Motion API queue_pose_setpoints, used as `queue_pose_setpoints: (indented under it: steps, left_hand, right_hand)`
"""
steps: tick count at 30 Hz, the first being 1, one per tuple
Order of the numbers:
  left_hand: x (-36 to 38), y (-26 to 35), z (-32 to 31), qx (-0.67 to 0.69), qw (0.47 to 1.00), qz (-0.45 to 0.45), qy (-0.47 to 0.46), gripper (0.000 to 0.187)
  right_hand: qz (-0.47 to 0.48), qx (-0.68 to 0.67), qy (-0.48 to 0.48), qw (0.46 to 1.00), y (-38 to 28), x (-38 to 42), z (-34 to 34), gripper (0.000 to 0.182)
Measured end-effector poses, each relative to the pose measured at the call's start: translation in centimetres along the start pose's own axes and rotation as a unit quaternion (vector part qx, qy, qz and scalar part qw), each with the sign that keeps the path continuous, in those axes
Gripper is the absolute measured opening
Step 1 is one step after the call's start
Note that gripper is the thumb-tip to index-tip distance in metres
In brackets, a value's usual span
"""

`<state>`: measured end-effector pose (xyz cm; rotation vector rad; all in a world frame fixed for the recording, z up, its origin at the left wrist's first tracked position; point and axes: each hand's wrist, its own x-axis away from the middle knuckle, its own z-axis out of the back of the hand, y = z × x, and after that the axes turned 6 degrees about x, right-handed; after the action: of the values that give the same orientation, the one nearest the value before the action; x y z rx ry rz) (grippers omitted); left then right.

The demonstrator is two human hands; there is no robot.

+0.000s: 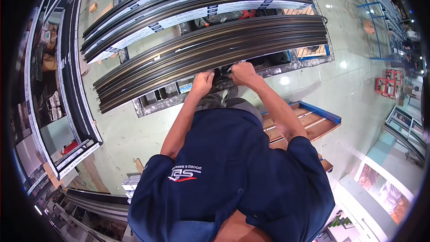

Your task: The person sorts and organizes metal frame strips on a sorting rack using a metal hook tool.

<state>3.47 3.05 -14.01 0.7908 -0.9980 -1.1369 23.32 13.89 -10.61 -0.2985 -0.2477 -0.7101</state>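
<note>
My left hand [204,83] is closed, fingers curled, at the near edge of a bundle of long dark strips [215,40]. What it grips, if anything, is hidden by the fingers. To its right my right hand [245,73] is also closed, just below the same edge. Something small with a shiny edge shows at its fingertips, too small to name. Dark material lies between the two hands. The long strips run side by side across a frame, with brown and black stripes along them.
Behind the bundle lie more long profiles with white printed film [179,20]. A metal-edged rack [150,107] carries the strips. A wooden pallet-like stand with a blue edge [318,112] is at my right. A long dark frame [74,85] stands left; red racks [389,84] stand far right.
</note>
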Motion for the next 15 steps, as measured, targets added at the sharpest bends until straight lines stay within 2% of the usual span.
queue_pose_setpoints:
  steps: [4,7,12,15]
  left_hand:
    - [-0.3,0.1,0.4,0.007,1.000,0.001,0.002,0.033]
    - [-0.4,0.1,0.6,0.006,1.000,0.005,0.002,0.034]
    - [-0.3,0.9,0.8,0.012,0.999,0.043,-0.011,0.034]
    - [-0.3,0.7,0.6,0.033,0.999,0.029,0.006,0.034]
  right_hand:
    - [-0.034,-0.091,-0.085,0.992,2.9,-1.0,-0.5,0.036]
    - [-0.070,-0.244,-0.153,0.955,4.1,-0.7,0.1,0.038]
    - [-0.034,-0.227,-0.175,0.957,4.7,0.3,2.5,0.036]
    - [-0.038,-0.238,-0.175,0.955,4.6,-0.1,3.2,0.036]
